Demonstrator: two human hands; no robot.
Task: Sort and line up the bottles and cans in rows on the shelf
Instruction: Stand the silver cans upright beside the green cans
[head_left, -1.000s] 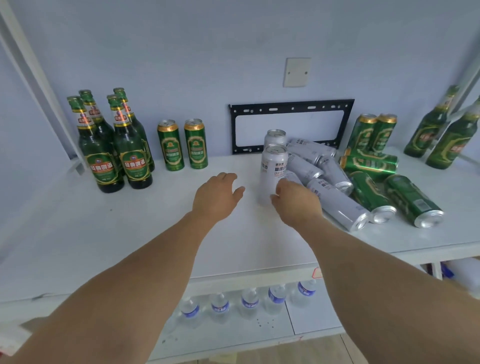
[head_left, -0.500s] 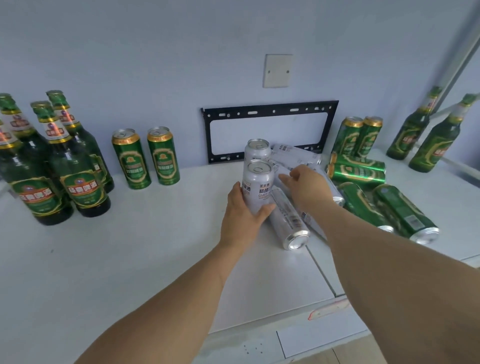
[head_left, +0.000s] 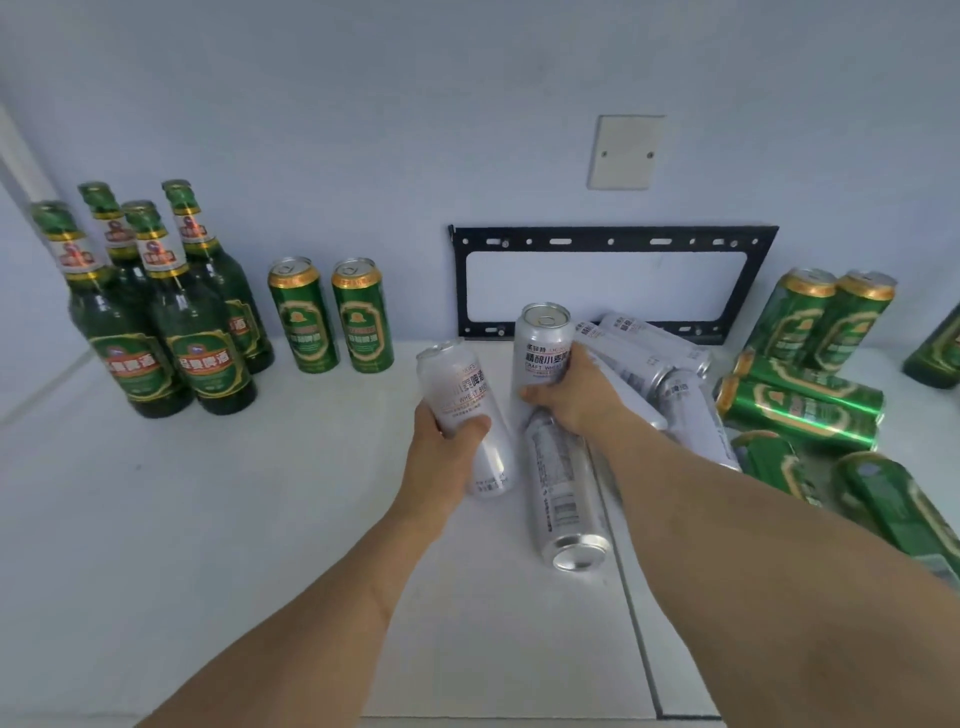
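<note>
Nearest on the white shelf (head_left: 234, 545): one silver can (head_left: 563, 499) lying on its side, base toward the camera. Left hand (head_left: 447, 457) grips a tilted silver can (head_left: 460, 410), apparently off the shelf. Right hand (head_left: 569, 395) wraps around an upright silver can (head_left: 540, 358), touching the heap of toppled silver cans (head_left: 670, 379) (green ones beyond). Risk: pulling the upright can free may set the heap rolling. Far left, green bottles (head_left: 150, 332) and two green cans (head_left: 332, 322) stand sorted by the wall.

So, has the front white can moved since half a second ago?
Yes. The left hand has tilted the white can leftward, away from the upright white can.
</note>
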